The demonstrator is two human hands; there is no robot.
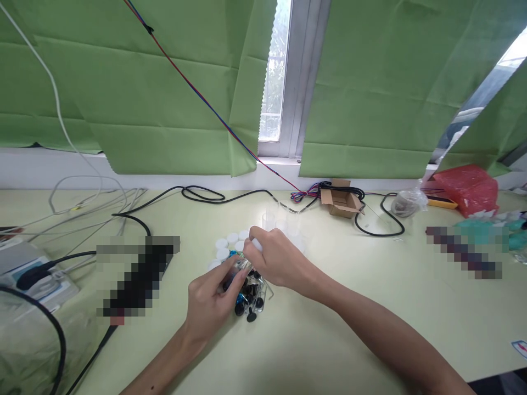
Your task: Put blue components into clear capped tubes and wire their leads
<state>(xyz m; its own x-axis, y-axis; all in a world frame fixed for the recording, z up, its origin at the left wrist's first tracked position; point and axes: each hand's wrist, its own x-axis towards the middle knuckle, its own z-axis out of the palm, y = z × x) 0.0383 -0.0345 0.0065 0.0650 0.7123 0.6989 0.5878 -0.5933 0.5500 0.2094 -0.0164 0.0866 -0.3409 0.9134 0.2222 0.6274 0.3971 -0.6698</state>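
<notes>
My left hand [212, 299] is closed, thumb and fingers pinched around a small clear plastic piece [244, 263] whose full shape is hidden. Curled beside it, my right hand [278, 257] grips something white, apparently a cap [257, 244], mostly covered by the fingers. Right under both hands lies a pile of small hardware [252, 296]: black-headed screws or feet, bent hex keys and blue bits. Several round white caps [222, 253] lie flat just beyond the left hand. Behind the right hand stand clear plastic tubes [269, 220], faint against the tabletop.
A small open cardboard box [341, 202] sits at the back among black cables [206, 193]. Farther right are a tied clear bag [407, 204] and a red plastic bag [467, 189]. A blurred dark object [140, 280] and a power strip [37, 280] with wires occupy the left.
</notes>
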